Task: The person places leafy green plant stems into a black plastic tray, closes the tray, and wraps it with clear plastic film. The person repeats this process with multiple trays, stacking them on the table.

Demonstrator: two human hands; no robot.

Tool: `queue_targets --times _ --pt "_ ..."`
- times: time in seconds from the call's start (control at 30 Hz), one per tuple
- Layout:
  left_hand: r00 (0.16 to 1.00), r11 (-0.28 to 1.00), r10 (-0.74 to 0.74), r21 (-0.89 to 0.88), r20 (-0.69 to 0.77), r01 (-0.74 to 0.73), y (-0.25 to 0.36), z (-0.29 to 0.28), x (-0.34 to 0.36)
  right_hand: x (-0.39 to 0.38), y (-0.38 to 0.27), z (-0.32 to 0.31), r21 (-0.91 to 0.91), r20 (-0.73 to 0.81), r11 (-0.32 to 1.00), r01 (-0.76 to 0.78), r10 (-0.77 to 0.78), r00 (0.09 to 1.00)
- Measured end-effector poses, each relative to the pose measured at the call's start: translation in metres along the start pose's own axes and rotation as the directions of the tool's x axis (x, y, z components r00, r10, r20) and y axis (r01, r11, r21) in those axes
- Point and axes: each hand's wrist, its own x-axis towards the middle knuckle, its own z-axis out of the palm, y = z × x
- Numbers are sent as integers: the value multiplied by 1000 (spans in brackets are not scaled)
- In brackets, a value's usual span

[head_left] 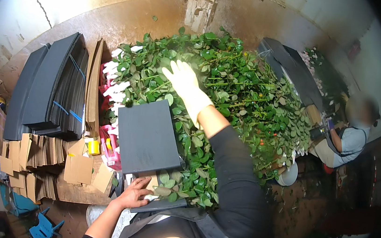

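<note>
In my head view, the table (81, 194) carries everything in the work area. The stems (249, 95), a broad heap of green leafy growth, cover its middle and right, reaching toward the wall (160, 10) behind. At the left, the dark stacks (55, 87) stand side by side, with blue straps on the nearer one. At the right, beyond the heap, I register a co-worker (354, 143) in a light top, beside another dark stack (294, 72). The panel (148, 135), flat and dark grey, lies over the near left part of the stems. Brown cardboard (45, 152) sits in piles at the near left corner, in front of the dark stacks.

Right hand (186, 85): pale glove, arm extended forward, fingers spread wide above the leaves, just beyond the panel; it grips nothing. Left hand (135, 193): bare, at the near edge of the panel, fingers reaching onto a cardboard piece (150, 179) beside the leaves. Leaves and panel crowd this spot, so I cannot tell whether the fingers grip or only rest.

A white bucket (288, 175) stands below the heap's right side. A yellow roll (93, 147) sits near the cardboard, left of the pink wrapping (111, 150)
</note>
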Motion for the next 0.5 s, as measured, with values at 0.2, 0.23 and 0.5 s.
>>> queue_targets --times 0.2,0.23,0.5 --pt "998 998 -22 59 -51 26 6 2 -4 37 -14 -52 322 73 882 -345 340 938" --pt "997 998 -8 57 -76 12 5 4 -2 24 -5 -59 280 -55 942 -184 208 977" --pt "986 988 -154 -11 -60 154 15 -4 -2 -194 -26 -188 558 256 828 -58 -106 961"
